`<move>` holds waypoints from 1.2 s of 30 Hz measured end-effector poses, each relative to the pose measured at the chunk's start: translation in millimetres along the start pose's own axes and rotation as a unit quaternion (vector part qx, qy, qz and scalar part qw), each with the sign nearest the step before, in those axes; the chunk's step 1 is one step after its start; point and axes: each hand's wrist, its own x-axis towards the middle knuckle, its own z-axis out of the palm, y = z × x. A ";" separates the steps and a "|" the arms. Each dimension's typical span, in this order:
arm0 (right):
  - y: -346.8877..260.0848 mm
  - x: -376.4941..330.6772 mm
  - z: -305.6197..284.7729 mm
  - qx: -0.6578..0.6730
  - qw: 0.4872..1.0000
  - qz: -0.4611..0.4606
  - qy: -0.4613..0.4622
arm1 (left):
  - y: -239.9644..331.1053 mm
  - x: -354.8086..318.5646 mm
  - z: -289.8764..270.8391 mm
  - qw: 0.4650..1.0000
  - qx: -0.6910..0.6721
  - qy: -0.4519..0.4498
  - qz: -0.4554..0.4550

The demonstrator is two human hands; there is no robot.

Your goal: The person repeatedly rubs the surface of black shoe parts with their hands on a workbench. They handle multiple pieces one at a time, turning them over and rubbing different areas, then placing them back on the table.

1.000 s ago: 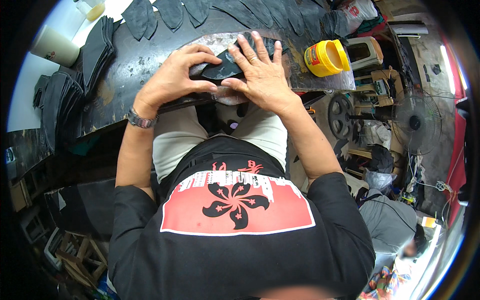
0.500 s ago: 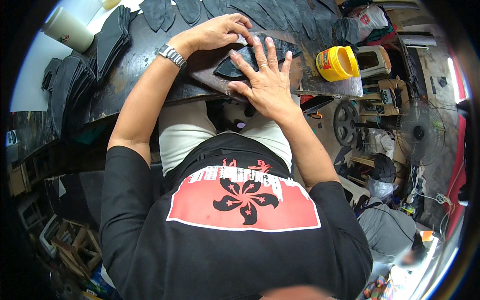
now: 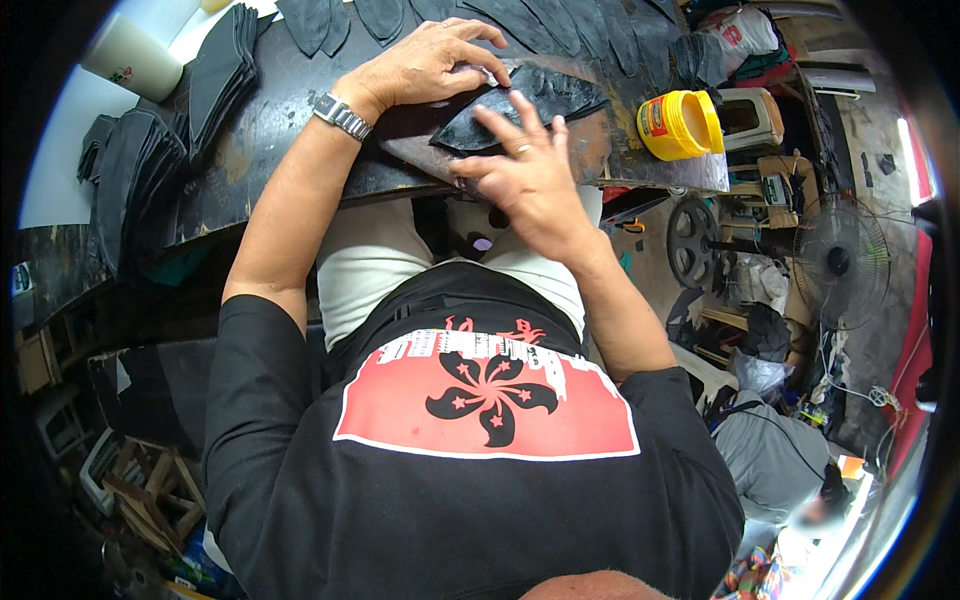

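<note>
A black, glossy leather-like piece [image 3: 465, 130], pointed at its ends, lies flat on a smooth dark board [image 3: 415, 155] near the table's front edge. My left hand [image 3: 425, 65] comes over it from the left, wearing a metal watch; its fingers bend down and the tips grip the piece's far edge. What lies just under those fingertips is partly hidden. My right hand [image 3: 540, 185] is over the near right part of the piece, fingers spread and a little smeared by motion, with nothing held. Whether its fingertips touch the surface I cannot tell.
An open yellow plastic jar [image 3: 680, 125] stands at the table's right edge. Stacks of black cut pieces [image 3: 140, 180] lie at the left, beside a pale cylindrical container [image 3: 130, 58]. More pointed pieces [image 3: 540, 25] line the far side. A standing fan [image 3: 838, 262] is at the right.
My right hand has lifted and drawn back slightly toward me, uncovering more of the black piece. My left hand stays almost in place at the far edge.
</note>
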 end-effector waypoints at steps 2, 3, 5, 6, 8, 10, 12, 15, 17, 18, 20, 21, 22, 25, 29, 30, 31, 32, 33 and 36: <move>10.1 -1.1 -10.9 0.085 0.995 0.019 0.058 | 2.7 1.1 2.5 1.000 -0.005 0.013 -0.002; 15.2 -0.8 -13.8 0.100 0.989 0.059 0.088 | 4.2 2.5 4.6 1.000 -0.001 0.024 0.000; 21.1 -2.8 -13.7 0.022 0.991 0.075 0.110 | 4.8 5.3 5.8 0.999 -0.001 0.032 -0.003; 21.6 -3.6 -9.3 -0.053 0.991 0.094 0.079 | 4.1 6.7 5.5 1.000 -0.007 0.028 -0.009; 17.2 -5.0 6.3 -0.204 0.968 0.145 0.008 | 3.7 8.6 7.1 1.000 -0.009 0.023 -0.018; 7.7 -8.7 20.4 -0.209 0.968 0.133 0.029 | 3.6 8.8 8.0 0.999 0.004 0.026 -0.029; -4.4 -11.7 30.0 -0.207 0.970 0.123 0.035 | 3.2 9.7 6.7 1.000 0.008 0.024 -0.019; -22.7 -16.4 33.4 -0.189 0.978 0.086 0.019 | 5.9 11.9 2.9 1.000 0.014 0.023 -0.009; -24.7 -17.1 26.6 -0.204 0.977 0.061 0.018 | 8.5 14.2 -0.9 0.999 -0.029 0.010 -0.024; -21.1 -15.9 21.2 -0.212 0.973 0.083 0.028 | 8.4 16.5 -4.3 0.996 -0.073 -0.003 -0.042; -6.3 -9.8 10.2 -0.250 0.961 0.118 0.032 | 10.4 16.3 -6.4 0.994 -0.105 0.007 -0.042; 0.9 -6.9 6.6 -0.264 0.954 0.139 0.022 | 11.1 16.6 -5.6 0.995 -0.093 0.032 -0.023; 6.3 -4.8 5.3 -0.269 0.956 0.111 0.029 | 10.5 17.4 -4.5 0.996 -0.075 0.033 -0.017; 11.3 -6.0 7.4 -0.278 0.956 0.087 -0.003 | 5.4 17.6 -1.3 1.000 -0.008 -0.007 -0.029; -2.6 -9.5 22.1 -0.240 0.970 0.046 -0.002 | 1.3 17.4 1.8 1.000 0.004 -0.007 -0.023; -6.9 -9.3 25.5 -0.239 0.970 0.046 -0.004 | 1.7 17.5 1.9 1.000 0.003 -0.009 -0.027; -11.8 -9.0 28.9 -0.226 0.973 0.045 -0.022 | 2.4 17.9 1.5 0.999 0.002 -0.012 -0.030; -17.2 -8.6 32.1 -0.215 0.975 0.039 -0.030 | 4.0 17.7 1.5 0.999 -0.002 -0.015 -0.040; -21.2 -8.7 32.6 -0.206 0.977 0.039 -0.047 | 6.2 16.9 1.8 0.999 -0.006 -0.018 -0.049; -23.9 -10.6 19.5 -0.073 0.996 0.042 -0.012 | 9.4 17.2 0.1 0.999 -0.011 -0.019 -0.043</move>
